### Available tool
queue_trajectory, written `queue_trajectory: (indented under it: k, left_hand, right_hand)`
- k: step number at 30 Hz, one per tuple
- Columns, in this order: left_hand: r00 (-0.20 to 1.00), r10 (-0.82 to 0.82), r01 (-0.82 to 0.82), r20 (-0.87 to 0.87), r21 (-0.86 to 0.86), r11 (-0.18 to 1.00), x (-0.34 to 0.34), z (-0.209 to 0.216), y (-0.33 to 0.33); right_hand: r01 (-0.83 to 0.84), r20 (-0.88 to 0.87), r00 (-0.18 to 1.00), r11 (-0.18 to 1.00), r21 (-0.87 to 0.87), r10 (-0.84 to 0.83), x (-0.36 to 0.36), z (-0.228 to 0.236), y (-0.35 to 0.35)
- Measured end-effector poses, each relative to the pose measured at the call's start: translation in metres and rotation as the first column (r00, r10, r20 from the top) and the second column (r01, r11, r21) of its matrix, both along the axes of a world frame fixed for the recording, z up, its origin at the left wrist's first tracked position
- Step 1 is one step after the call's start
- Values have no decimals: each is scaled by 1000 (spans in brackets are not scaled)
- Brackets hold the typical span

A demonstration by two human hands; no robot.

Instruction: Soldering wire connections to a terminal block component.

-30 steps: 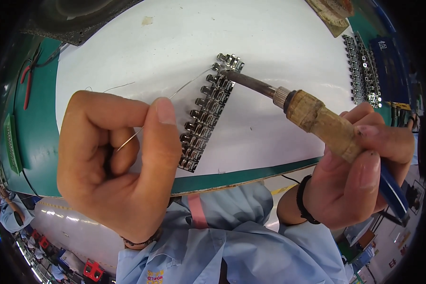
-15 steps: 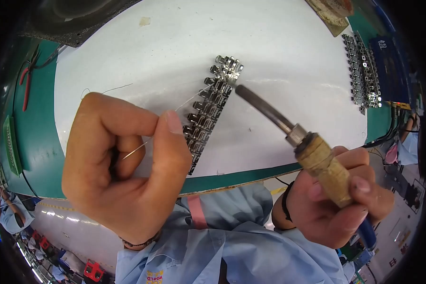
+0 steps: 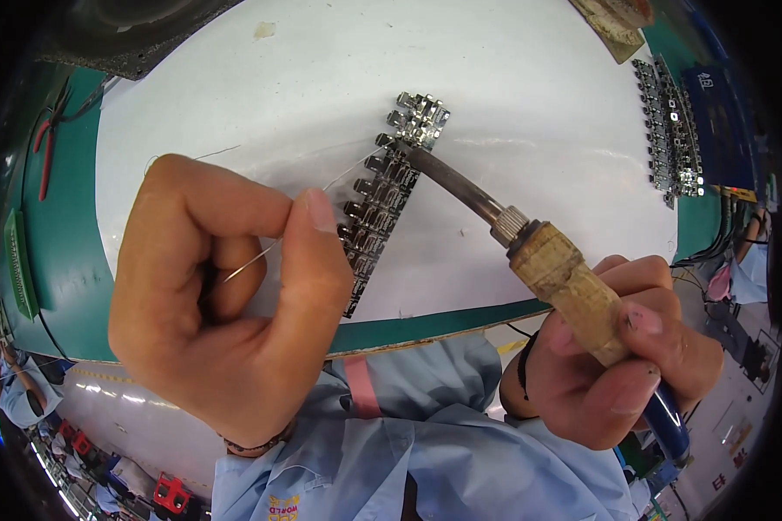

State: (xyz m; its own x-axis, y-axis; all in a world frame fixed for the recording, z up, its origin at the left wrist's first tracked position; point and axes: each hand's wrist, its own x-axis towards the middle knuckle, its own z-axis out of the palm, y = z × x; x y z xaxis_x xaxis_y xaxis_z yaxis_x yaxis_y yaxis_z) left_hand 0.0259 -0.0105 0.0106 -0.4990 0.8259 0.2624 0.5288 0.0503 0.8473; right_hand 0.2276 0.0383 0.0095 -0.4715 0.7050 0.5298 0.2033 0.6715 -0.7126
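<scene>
My left hand (image 3: 226, 295) pinches a thin solder wire (image 3: 353, 167) between thumb and forefinger. The wire's far end reaches the upper part of a circuit board strip (image 3: 382, 204), which bears a row of small metal connectors and lies aslant on white paper. My right hand (image 3: 627, 352) grips a soldering iron (image 3: 573, 282) by its tape-wrapped, blue-ended handle. The iron's dark tip is at the strip beside the wire's end; whether they touch I cannot tell. The left thumb hides part of the strip's lower left edge.
White paper (image 3: 304, 78) covers much of the green table (image 3: 70, 286). More board strips (image 3: 669, 130) lie by a blue box (image 3: 722, 130) at the right. Red-handled pliers (image 3: 47, 148) and a green board (image 3: 19, 265) are at the left. A worn block (image 3: 612, 26) sits far right.
The soldering iron has moved left and slightly up, bringing its tip over the strip beside the wire. My left hand still pinches the wire and has barely shifted.
</scene>
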Motion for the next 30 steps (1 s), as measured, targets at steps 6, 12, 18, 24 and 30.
queue_trajectory:
  k: [6,12,18,24,30]
  left_hand:
    - [1000,7,-8,-9,-36,999,5,5,1]
    - [998,-10,6,-60,-66,998,6,3,1]
    - [998,70,-70,5,36,997,9,7,-2]
    - [998,64,-64,9,33,997,10,6,-4]
    - [1000,14,-14,6,7,1000,14,7,-4]
  right_hand:
    - [25,-51,998,999,34,-23,2,3,0]
    - [52,-111,993,997,63,-44,3,0,-1]
    - [80,-173,983,992,93,-63,4,-4,-1]
    - [113,-237,968,986,120,-82,4,-12,-2]
    - [40,-296,955,999,15,-33,18,-12,12]
